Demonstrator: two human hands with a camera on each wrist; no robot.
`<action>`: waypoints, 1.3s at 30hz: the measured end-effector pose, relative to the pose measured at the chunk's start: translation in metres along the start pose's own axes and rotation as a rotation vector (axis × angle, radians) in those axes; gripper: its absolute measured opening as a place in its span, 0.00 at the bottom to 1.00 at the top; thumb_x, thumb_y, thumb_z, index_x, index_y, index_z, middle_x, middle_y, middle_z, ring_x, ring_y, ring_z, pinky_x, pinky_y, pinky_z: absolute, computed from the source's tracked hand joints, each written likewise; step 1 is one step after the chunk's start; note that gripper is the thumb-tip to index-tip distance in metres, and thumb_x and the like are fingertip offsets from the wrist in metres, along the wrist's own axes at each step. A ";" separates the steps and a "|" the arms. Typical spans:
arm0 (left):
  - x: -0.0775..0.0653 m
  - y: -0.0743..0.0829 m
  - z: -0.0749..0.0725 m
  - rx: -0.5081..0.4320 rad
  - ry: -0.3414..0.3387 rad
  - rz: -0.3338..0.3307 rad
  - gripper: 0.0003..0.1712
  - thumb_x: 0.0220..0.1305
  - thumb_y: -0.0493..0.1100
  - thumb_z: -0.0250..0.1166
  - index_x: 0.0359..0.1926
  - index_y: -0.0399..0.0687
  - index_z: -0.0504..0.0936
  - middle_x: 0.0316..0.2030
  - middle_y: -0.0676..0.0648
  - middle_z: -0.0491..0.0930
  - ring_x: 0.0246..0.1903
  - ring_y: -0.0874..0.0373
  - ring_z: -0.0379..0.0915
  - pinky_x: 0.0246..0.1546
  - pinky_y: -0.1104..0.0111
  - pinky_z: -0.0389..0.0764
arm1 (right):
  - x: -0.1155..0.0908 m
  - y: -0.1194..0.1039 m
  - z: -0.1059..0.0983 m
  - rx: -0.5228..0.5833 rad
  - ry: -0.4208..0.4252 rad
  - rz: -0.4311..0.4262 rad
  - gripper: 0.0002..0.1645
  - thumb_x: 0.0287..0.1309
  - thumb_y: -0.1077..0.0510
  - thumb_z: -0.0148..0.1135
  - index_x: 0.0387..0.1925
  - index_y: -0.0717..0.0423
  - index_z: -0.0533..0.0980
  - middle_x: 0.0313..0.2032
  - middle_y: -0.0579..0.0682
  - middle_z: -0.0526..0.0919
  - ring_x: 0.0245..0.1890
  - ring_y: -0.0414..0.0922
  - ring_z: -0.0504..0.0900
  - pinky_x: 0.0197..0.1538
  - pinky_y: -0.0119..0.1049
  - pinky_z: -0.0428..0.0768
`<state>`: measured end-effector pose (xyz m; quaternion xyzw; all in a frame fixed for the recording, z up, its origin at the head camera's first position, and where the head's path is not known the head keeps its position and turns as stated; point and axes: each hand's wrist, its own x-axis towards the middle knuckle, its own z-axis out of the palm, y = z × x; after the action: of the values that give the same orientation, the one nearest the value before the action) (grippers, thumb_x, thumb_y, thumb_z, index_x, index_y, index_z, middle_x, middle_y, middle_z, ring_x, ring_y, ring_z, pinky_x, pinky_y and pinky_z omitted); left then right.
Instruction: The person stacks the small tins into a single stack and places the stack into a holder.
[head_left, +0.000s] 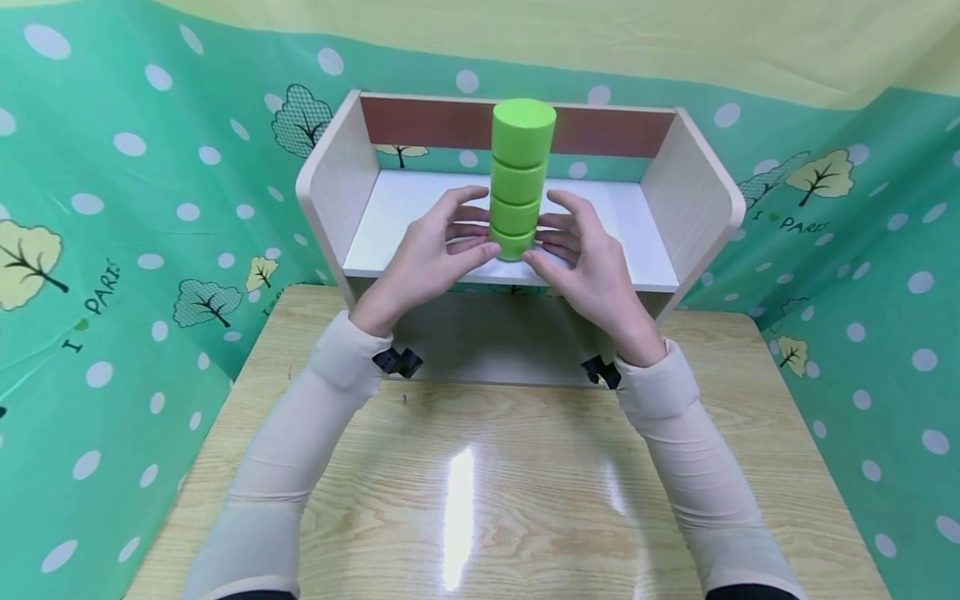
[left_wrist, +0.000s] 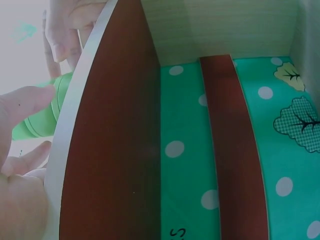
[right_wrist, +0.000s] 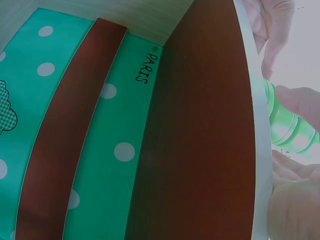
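Observation:
A column of several bright green cylinders point(head_left: 517, 175) stands upright, one on top of another, over the front part of the white shelf board point(head_left: 600, 218). My left hand point(head_left: 435, 242) curves round its left side, the thumb tip against the lowest cylinder. From the right, my right hand point(head_left: 585, 258) mirrors it, with its thumb at the same bottom cylinder. Both index fingers arch higher beside the column, and the other fingertips are partly hidden behind it. In the left wrist view, the left thumb point(left_wrist: 35, 100) overlaps the green surface; the board hides part of the column.
The shelf unit has pale side panels point(head_left: 708, 187) on both sides and a brown back strip point(head_left: 615, 132). Below the board is a lower compartment point(head_left: 495, 333). The unit stands on a wooden table point(head_left: 540, 483) against green dotted curtains point(head_left: 142, 217).

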<state>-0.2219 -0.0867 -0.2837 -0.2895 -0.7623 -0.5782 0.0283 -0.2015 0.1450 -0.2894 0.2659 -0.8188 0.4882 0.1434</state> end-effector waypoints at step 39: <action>-0.002 0.014 -0.002 -0.080 -0.039 -0.079 0.47 0.64 0.34 0.69 0.77 0.42 0.51 0.68 0.38 0.67 0.66 0.52 0.67 0.64 0.64 0.74 | 0.004 -0.002 -0.002 -0.084 -0.092 0.066 0.52 0.62 0.55 0.71 0.77 0.56 0.50 0.68 0.59 0.70 0.63 0.51 0.75 0.66 0.41 0.75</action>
<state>-0.2140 -0.0869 -0.2720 -0.2713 -0.7498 -0.6032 -0.0213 -0.2040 0.1451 -0.2847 0.2549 -0.8526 0.4451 0.1003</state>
